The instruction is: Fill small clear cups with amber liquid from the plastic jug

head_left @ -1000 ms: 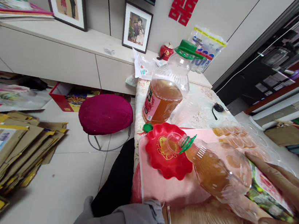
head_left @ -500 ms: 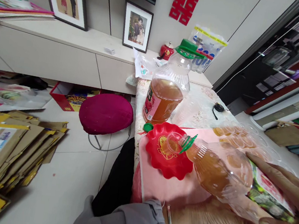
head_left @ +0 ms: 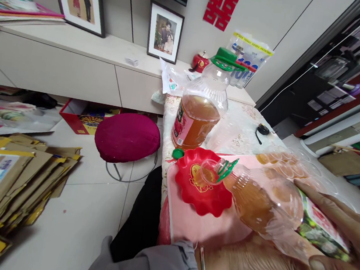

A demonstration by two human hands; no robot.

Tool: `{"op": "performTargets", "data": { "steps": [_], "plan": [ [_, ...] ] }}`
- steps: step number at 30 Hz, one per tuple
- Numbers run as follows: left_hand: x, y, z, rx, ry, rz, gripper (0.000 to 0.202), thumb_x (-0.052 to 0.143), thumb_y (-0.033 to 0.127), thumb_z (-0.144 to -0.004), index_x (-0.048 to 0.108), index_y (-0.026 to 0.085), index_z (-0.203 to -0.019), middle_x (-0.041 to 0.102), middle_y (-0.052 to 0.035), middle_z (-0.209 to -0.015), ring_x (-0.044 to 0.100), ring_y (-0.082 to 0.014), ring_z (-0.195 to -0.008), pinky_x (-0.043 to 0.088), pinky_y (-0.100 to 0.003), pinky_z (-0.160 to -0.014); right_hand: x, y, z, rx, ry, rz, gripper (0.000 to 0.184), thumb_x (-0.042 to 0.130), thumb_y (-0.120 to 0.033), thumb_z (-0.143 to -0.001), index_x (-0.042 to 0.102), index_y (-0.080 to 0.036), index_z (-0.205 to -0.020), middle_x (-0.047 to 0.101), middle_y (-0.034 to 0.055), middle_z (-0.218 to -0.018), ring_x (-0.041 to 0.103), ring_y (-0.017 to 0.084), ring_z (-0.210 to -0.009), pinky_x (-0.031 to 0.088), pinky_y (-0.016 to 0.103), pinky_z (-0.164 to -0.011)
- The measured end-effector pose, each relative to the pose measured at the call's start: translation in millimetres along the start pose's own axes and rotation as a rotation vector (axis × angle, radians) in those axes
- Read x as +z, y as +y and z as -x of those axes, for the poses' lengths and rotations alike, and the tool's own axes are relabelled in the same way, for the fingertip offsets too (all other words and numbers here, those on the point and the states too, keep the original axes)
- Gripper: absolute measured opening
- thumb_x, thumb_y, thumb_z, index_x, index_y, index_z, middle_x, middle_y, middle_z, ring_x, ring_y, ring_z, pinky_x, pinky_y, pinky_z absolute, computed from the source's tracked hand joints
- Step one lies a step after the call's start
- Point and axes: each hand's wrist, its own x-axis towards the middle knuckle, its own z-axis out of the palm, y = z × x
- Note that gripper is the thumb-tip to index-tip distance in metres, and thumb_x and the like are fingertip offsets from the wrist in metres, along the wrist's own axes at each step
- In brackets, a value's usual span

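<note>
A large clear plastic bottle of amber drink [head_left: 253,204] lies tilted, nearly level, its uncapped mouth with a green ring pointing left. My left hand [head_left: 250,259], with a bangle at the wrist, supports it from below. Around its label end at the right edge, my right hand [head_left: 350,228] grips it. The mouth meets the rim of a small clear plastic cup [head_left: 206,171] with amber liquid inside. This cup stands on a red scalloped plate [head_left: 217,206]. A green bottle cap [head_left: 178,154] lies beside the plate.
A second large bottle [head_left: 199,115] with a green cap stands behind the plate. Several filled clear cups [head_left: 287,164] are at the right of the table, on a pink cloth [head_left: 188,224]. A maroon stool [head_left: 127,137] and flattened cardboard boxes [head_left: 28,181] are to the left.
The held bottle and both hands have shifted slightly left, and the bottle's mouth has turned a little over the cup. The cup and plate have stayed put.
</note>
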Motion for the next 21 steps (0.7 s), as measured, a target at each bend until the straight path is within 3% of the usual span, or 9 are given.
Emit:
{"op": "performTargets", "data": {
  "steps": [4,7,10,13,16,21],
  "plan": [
    [2.3,2.8,1.8,0.063,0.05,0.104,0.095,0.101,0.044,-0.047,0.072,0.012,-0.131,0.068,-0.0185,-0.141,0.047,-0.0511,-0.151,0.014,-0.082,-0.129,3.6,0.7,-2.0,0.004,0.02,-0.014,0.097,0.053,-0.089,-0.096,0.026,-0.039,-0.174,0.041,0.0081,-0.162,0.05,0.043,-0.142,0.053,0.066,-0.102],
    [3.1,3.6,2.7,0.093,0.116,0.125,0.09,0.103,0.04,-0.044,0.075,0.014,-0.125,0.066,-0.0165,-0.147,0.044,-0.0516,-0.154,0.018,-0.079,-0.13,6.0,3.5,-0.7,0.033,0.025,-0.056,0.098,0.056,-0.087,-0.096,0.028,-0.035,-0.175,0.04,0.0069,-0.163,0.046,0.037,-0.147,0.042,0.054,-0.116],
    [4.1,7.8,3.5,0.133,0.108,0.135,0.087,0.102,0.035,-0.049,0.072,0.016,-0.129,0.063,-0.0138,-0.152,0.042,-0.0475,-0.157,0.02,-0.073,-0.134,5.9,4.8,0.4,0.054,0.026,-0.085,0.101,0.059,-0.085,-0.096,0.029,-0.03,-0.175,0.038,0.0066,-0.164,0.044,0.033,-0.149,0.031,0.046,-0.123],
    [8.0,16.6,5.1,0.132,0.1,0.153,0.095,0.102,0.031,-0.05,0.065,0.018,-0.136,0.065,-0.0145,-0.15,0.044,-0.0462,-0.156,0.02,-0.074,-0.134,4.5,1.8,-1.1,0.034,0.046,-0.097,0.099,0.057,-0.081,-0.1,0.028,-0.025,-0.176,0.039,0.0072,-0.163,0.048,0.028,-0.146,0.036,0.034,-0.122],
    [14.5,26.1,8.8,0.111,0.089,0.131,0.098,0.103,0.037,-0.047,0.065,0.018,-0.136,0.067,-0.0157,-0.144,0.047,-0.047,-0.153,0.021,-0.076,-0.133,5.4,-2.5,-2.2,0.019,0.079,-0.145,0.098,0.058,-0.077,-0.101,0.03,-0.021,-0.176,0.043,0.0074,-0.161,0.05,0.021,-0.145,0.043,0.02,-0.115],
    [23.0,34.2,17.6,0.088,0.201,0.037,0.102,0.101,0.057,-0.047,0.067,0.018,-0.135,0.068,-0.0163,-0.142,0.053,-0.0456,-0.149,0.03,-0.071,-0.133,16.7,-1.4,8.4,0.113,0.11,-0.282,0.107,0.068,-0.078,-0.095,0.028,-0.02,-0.176,0.041,0.0067,-0.163,0.043,0.021,-0.151,0.032,0.016,-0.123]
  ]
}}
